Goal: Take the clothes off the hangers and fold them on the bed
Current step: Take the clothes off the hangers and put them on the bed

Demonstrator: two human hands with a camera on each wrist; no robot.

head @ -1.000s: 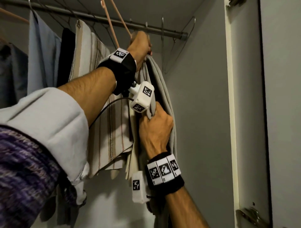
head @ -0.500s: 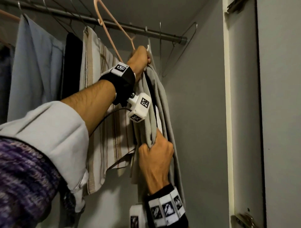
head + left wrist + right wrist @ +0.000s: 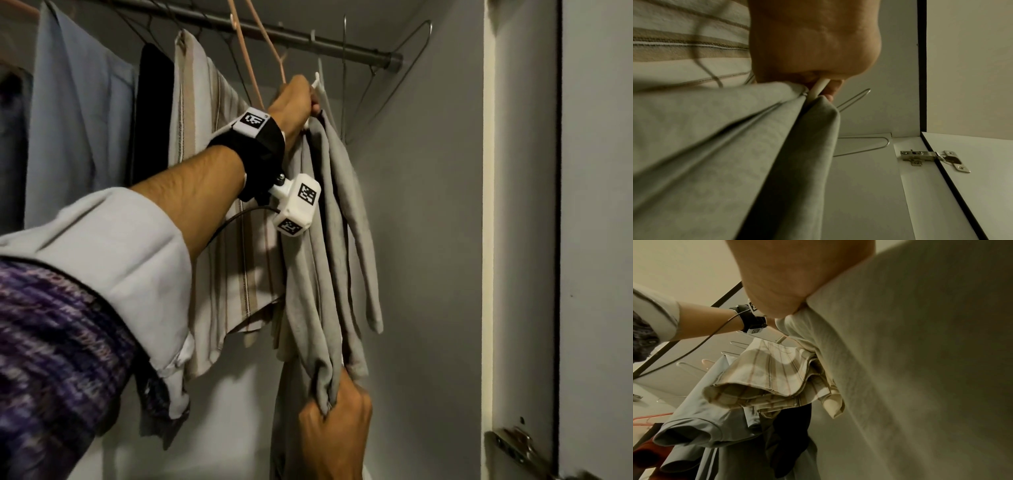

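Inside wardrobe, under rail. L hand raised, fingers curled round white hanger at top of grey garment. R hand low, well apart from L, fist clenched on bunched lower part of same garment. Garment hangs stretched betw. both hands, just beside striped shirt. Further left: black item, light-blue shirt. Empty wire hanger on rail at right.

A metal closet rail carries wire hangers (some bare) and hung shirts.
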